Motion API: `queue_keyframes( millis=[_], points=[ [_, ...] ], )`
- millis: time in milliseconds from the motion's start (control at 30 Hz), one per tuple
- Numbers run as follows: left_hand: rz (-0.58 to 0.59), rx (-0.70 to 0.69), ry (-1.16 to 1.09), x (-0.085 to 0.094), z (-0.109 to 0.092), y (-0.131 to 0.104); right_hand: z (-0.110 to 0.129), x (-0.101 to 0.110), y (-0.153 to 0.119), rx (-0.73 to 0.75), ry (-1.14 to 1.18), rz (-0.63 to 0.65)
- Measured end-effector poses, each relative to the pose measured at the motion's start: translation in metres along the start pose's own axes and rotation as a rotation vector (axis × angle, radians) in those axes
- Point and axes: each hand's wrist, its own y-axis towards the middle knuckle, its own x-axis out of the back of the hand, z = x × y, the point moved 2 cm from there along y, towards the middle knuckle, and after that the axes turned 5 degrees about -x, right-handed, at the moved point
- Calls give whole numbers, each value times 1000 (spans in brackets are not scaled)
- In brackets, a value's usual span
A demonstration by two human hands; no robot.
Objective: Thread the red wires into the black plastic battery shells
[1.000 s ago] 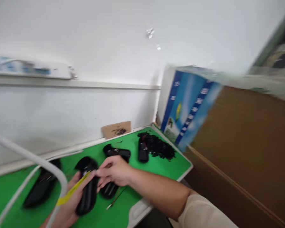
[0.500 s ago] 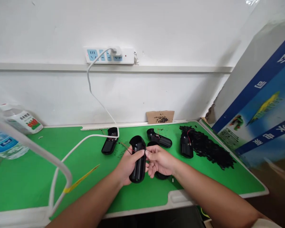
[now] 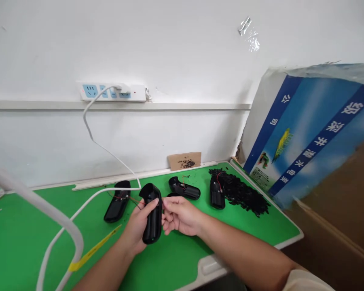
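Left hand (image 3: 133,232): grip closed around a black shell (image 3: 153,224), lower centre of the frame. Right hand (image 3: 185,216): fingertips narrow at the shell's right edge; cannot tell whether they pinch a part. The shell is open, wires (image 3: 136,201) exposed; work on it appears unfinished. Other open shells (image 3: 190,192) lie on the green desk (image 3: 170,262), also uncovered.

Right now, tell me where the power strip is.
In the head view, the power strip is on the wall, left of centre, just above the long rail, with the white cable plugged into it.
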Motion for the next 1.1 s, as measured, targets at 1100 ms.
queue_keyframes(
  millis=[1100],
  points=[
    [258, -199, -121, 11, -14, -2, 11, 5, -9, 13, 74, 120]
  ],
)
